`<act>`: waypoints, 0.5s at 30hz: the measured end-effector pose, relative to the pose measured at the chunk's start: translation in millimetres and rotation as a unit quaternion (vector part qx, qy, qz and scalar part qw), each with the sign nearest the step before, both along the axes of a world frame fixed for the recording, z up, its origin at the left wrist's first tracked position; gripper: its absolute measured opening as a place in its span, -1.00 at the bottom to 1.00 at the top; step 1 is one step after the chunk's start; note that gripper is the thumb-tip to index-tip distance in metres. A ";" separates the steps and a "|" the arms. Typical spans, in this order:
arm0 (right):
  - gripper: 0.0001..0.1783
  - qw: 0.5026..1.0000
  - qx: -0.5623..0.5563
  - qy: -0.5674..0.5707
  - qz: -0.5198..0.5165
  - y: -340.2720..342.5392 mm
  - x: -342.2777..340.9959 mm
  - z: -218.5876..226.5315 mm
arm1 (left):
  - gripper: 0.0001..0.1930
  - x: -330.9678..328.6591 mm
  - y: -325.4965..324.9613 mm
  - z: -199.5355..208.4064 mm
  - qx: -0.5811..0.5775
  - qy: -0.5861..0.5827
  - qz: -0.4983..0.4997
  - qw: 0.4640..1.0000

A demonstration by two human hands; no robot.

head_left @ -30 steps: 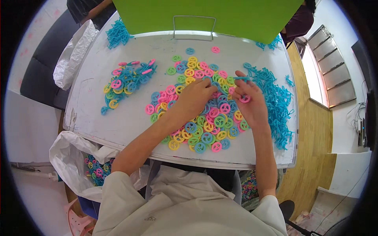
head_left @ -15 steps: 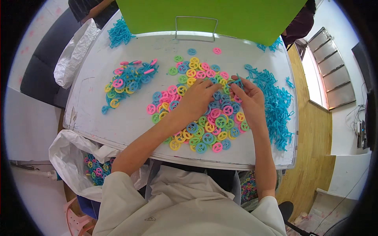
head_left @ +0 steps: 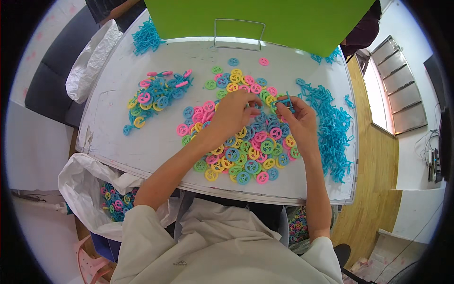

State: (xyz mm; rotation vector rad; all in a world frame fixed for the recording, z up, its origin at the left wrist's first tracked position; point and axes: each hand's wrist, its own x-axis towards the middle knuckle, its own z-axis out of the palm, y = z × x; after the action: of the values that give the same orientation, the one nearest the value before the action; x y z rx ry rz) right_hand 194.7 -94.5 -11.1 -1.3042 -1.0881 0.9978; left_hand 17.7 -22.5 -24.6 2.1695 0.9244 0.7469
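My right hand pinches a teal plastic stick piece between thumb and fingers, above the right side of a heap of small spoked wheels. The wheels are pink, yellow, green and blue. My left hand hovers over the same heap, thumb and fingertips drawn together, facing the right hand across a small gap. Something bluish shows at its fingertips, but wheels behind make it hard to make out. To the right lies a long pile of teal stick pieces. On the left is a pile of teal pieces with wheels on them.
A green panel with a wire handle stands at the table's far side. More teal pieces lie at the far left corner. A white sack of coloured parts hangs below the near left edge. Other people sit beyond the table.
My left hand has drawn slightly back and left, away from the right hand, its fingers curling in. The teal piece in my right hand is now more exposed.
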 end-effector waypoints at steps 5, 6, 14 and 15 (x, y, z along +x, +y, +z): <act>-0.76 0.994 0.004 -0.106 -0.013 -0.7 -0.2 -2.1 | -0.86 0.1 7.4 2.0 -0.156 -0.139 0.047 0.977; -0.76 0.996 -0.007 -0.092 0.000 -1.8 -1.4 -0.8 | -0.86 0.6 6.6 3.7 -0.156 -0.138 0.046 0.977; -0.74 0.999 -0.041 -0.023 0.027 -3.1 -4.4 6.3 | -0.82 4.4 -3.9 17.6 -0.328 -0.195 0.012 0.924; -0.74 0.999 -0.038 -0.018 0.026 -3.1 -4.7 6.4 | -0.82 4.3 -4.8 19.0 -0.328 -0.195 0.011 0.924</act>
State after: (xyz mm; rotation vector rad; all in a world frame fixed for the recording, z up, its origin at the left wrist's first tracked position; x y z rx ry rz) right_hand 189.9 -97.5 -4.7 -1.3658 -1.1254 1.0673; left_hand 22.0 -27.3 -5.6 1.3650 0.8333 0.7127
